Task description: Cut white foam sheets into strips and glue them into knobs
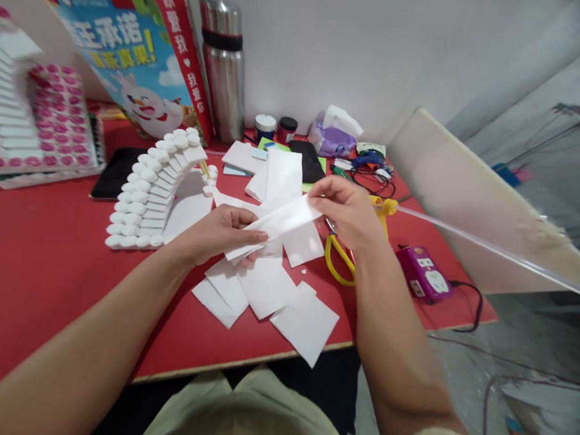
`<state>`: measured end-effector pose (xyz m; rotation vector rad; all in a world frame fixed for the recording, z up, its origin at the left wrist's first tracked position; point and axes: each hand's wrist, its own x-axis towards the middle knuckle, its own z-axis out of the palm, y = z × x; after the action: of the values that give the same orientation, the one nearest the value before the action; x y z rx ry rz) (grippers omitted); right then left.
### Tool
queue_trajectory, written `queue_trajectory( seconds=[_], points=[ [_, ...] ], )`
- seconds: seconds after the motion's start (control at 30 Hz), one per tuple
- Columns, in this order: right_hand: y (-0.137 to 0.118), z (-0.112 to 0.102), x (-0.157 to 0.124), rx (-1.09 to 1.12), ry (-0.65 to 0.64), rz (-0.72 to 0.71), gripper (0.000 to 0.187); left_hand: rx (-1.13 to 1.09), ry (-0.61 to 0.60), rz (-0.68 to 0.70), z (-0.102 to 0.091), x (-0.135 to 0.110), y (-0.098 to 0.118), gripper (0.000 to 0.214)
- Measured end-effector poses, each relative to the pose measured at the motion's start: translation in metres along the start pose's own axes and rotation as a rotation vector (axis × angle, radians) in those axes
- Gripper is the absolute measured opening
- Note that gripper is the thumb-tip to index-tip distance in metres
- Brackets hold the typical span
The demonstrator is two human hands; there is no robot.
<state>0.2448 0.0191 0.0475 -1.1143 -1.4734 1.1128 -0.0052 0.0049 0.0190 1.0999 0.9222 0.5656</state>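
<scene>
A folded strip of white paper (290,219) is stretched between my two hands above the red table. My left hand (229,231) pinches its left end, thumb on top and fingers underneath. At the other end, my right hand (345,207) grips the strip between thumb and fingertips. Several loose white paper pieces (309,321) lie overlapped below and behind the strip. Scissors with yellow handles (340,261) rest on the table, partly covered by my right hand and wrist. To the left stands a curved white stair model (149,195) edged with round white pads.
Along the wall are a steel thermos (226,73), small jars (265,126) and a purple tissue pack (336,136). A purple box with a cable (424,275) sits at the right. A black phone (116,171) and a pink-dotted model (58,117) are at the left. The red table's (207,361) front edge is near my body.
</scene>
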Motion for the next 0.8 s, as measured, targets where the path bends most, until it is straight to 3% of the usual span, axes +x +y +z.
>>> queue_trajectory(
  seconds=[0.1, 0.17, 0.3, 0.37, 0.47, 0.63, 0.7, 0.8],
  points=[
    [-0.012, -0.021, -0.013, -0.187, 0.145, 0.005, 0.008, -0.016, 0.034, 0.005, -0.003, 0.002, -0.001, 0.031],
    [-0.018, -0.031, -0.030, -0.493, 0.146, 0.039, 0.005, -0.044, 0.084, 0.025, -0.006, 0.005, -0.002, 0.030],
    [-0.015, -0.033, -0.069, -1.279, -0.108, 0.241, 0.015, -0.086, 0.123, 0.064, -0.009, 0.008, -0.004, 0.032],
    [-0.009, -0.030, -0.080, -1.489, -0.191, 0.323, 0.026, -0.100, 0.108, 0.074, -0.010, 0.009, -0.005, 0.032],
    [-0.003, -0.025, -0.080, -1.543, -0.215, 0.425, 0.042, -0.103, 0.093, 0.060, -0.010, 0.008, -0.006, 0.033],
    [0.000, -0.032, -0.066, -1.391, -0.172, 0.565, 0.058, -0.142, 0.095, 0.056, -0.007, 0.006, -0.003, 0.034],
    [0.005, -0.038, -0.067, -1.357, -0.137, 0.536, 0.061, -0.183, 0.082, 0.066, -0.006, 0.005, -0.001, 0.033],
    [0.012, -0.047, -0.076, -1.177, -0.074, 0.381, 0.060, -0.244, 0.081, 0.071, -0.003, 0.004, 0.001, 0.034]
  ],
)
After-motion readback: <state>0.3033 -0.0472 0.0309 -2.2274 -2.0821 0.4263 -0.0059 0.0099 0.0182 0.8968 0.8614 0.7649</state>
